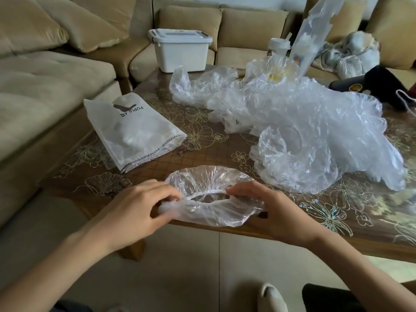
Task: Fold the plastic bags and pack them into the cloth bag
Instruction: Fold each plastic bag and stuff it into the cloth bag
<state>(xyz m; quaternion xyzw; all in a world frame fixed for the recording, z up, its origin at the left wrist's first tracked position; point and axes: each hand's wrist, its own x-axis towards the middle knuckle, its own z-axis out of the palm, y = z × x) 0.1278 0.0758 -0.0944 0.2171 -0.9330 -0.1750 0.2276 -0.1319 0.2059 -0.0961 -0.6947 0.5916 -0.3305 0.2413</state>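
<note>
I have one bag [209, 213] at the near edge of the table [202, 157], stretched between my hands. My left hand [144, 206] pinches its bunched end at nine o'clock, thumb and fingers curled in on the film. My right hand [267, 210] is curled round the end at three o'clock, with film draped over part of the palm. The mouth gapes open between them, and the far side lies crumpled on the tabletop.

This stuff looks almost weightless, thin, limp and slick. I judge it will not hold a crease by itself: a fold will likely spring open unless I press the air out and pin it with a finger. It could also slide on the glossy top, and it may stretch or tear if I pull hard, so light tension is enough. The best hold is at the gathered ends or the rim of the mouth, where the film is doubled, not the loose middle.

The cloth bag [132, 129] lies flat at ten o'clock from my hands, its drawstring mouth toward me, with something pale showing inside. The pile [315, 122] of unfolded bags sprawls at one to two o'clock, near my right hand.
</note>
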